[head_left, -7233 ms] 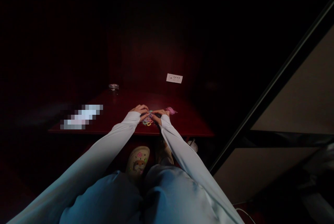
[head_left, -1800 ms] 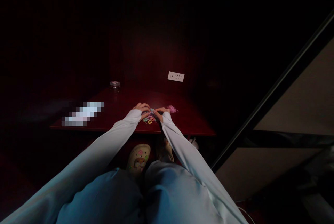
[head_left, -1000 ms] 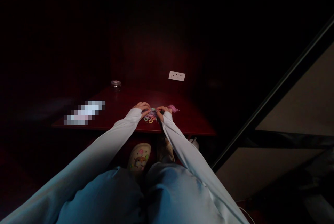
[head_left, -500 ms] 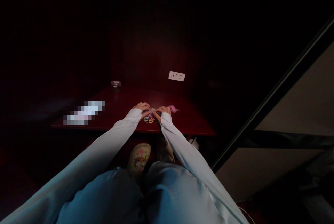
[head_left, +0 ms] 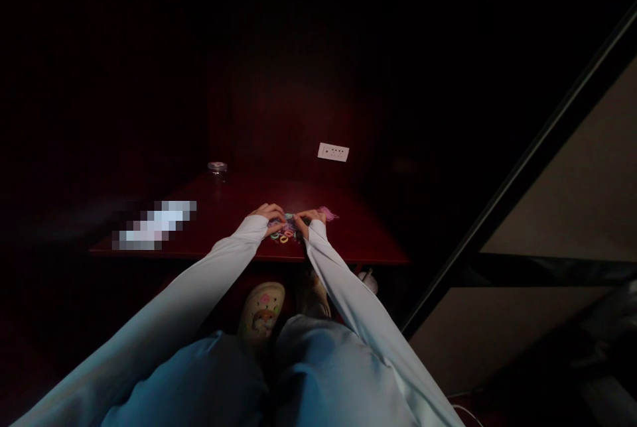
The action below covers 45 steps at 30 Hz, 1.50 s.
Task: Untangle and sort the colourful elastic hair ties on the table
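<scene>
A loose pile of small hair ties [head_left: 284,236] in yellow, pink, green and purple lies near the front edge of the dark red table. At the pile's left side is my left hand [head_left: 270,213], its bent fingers reaching over the ties and its thumb a little apart below. My right hand [head_left: 309,217] is at the right side, thumb and fingers drawn together by the ties. Anything pinched there is too small to make out. Just beyond the right knuckles lies a bundle of pink strands [head_left: 327,213], partly hidden by that hand.
A clear jar with a lid [head_left: 217,170] stands at the table's back left. A blurred-out bright patch [head_left: 155,223] lies at the left. A white socket plate [head_left: 333,152] is on the back wall. Below the table's front edge [head_left: 199,255] are my clogs [head_left: 261,311].
The hands have drawn slightly apart over the pile, uncovering more of the hair ties between them. The whole view has tilted a little, so the table sits lower in it.
</scene>
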Each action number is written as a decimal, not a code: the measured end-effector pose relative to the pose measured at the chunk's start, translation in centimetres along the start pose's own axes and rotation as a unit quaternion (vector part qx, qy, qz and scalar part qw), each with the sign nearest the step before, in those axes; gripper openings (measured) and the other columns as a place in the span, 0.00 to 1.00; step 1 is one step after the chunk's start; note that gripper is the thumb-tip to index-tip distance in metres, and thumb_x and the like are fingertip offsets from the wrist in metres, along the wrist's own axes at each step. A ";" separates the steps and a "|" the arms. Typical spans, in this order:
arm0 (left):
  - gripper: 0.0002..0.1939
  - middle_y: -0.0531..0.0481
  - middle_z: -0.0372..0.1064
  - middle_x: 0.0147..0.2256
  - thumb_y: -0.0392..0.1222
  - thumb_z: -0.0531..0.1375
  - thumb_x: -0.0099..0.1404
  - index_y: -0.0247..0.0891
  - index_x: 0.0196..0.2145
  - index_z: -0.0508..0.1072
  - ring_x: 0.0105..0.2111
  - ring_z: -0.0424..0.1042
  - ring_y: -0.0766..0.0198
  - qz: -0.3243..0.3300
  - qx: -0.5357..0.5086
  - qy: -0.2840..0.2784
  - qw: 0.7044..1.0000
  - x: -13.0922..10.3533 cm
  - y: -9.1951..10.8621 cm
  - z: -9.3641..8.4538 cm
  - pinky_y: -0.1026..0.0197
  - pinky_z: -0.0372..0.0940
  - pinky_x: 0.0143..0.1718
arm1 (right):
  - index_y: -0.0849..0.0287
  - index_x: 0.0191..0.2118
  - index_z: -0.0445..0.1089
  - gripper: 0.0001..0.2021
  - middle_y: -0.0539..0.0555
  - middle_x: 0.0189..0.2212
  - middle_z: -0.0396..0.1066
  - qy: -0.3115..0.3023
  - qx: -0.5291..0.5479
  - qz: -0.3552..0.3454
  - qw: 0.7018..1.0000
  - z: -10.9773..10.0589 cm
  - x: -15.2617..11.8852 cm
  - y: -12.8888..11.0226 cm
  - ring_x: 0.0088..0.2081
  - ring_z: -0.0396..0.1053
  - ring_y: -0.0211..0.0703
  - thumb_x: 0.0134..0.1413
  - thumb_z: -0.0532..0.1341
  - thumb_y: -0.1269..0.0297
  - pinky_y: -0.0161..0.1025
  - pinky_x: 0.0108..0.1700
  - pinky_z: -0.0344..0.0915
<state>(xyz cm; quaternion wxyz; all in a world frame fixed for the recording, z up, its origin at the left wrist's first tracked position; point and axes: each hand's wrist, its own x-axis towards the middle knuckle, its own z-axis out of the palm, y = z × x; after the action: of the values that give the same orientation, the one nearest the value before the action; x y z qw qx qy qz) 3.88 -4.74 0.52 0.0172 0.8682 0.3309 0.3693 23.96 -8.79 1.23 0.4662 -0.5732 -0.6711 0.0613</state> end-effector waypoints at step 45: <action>0.13 0.53 0.77 0.45 0.47 0.55 0.70 0.46 0.34 0.79 0.45 0.63 0.54 -0.189 0.018 0.150 0.970 -0.3 1.0 0.2 0.48 0.53 0.49 | 0.57 0.33 0.74 0.12 0.55 0.33 0.73 0.107 -0.083 0.226 0.965 -7.8 0.7 5.9 0.38 0.67 0.47 0.59 0.54 0.60 0.39 0.42 0.61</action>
<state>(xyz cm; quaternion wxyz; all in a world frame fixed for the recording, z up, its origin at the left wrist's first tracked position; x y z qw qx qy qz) 4.45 -5.64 0.48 0.0211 0.7248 0.4943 0.4795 33.67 -9.73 2.37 0.4600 -0.7499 -0.4731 0.0476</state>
